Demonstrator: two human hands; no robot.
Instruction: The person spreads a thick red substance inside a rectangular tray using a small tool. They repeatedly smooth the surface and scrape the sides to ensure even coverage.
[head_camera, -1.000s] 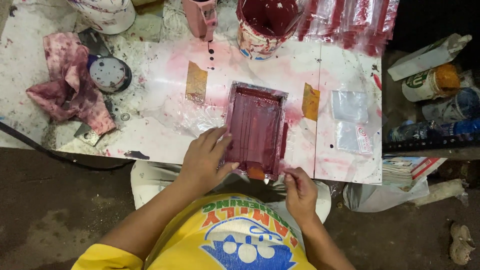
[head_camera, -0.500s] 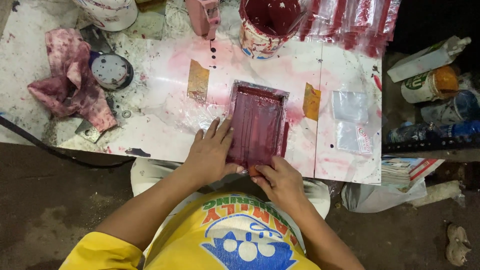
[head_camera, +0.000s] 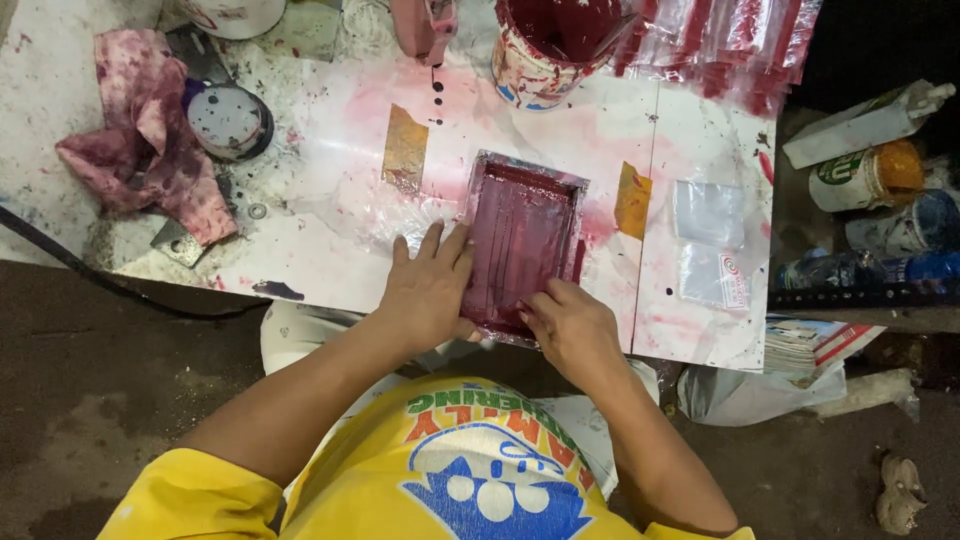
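Left hand (head_camera: 428, 292) fingers flat, open on red frame (head_camera: 522, 240); right hand (head_camera: 570, 328) fingers curled on it.

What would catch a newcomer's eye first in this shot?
The dark red tray in the middle of the paint-splashed white table, with the left hand flat against its left edge and the right hand at its near corner. Behind it stands a bucket of red paint; a stained pink rag lies far left.

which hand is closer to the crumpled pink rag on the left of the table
Left. The left hand rests on the red frame's left edge, on the side toward the pink rag. The right hand sits at the frame's near right corner, farther away.
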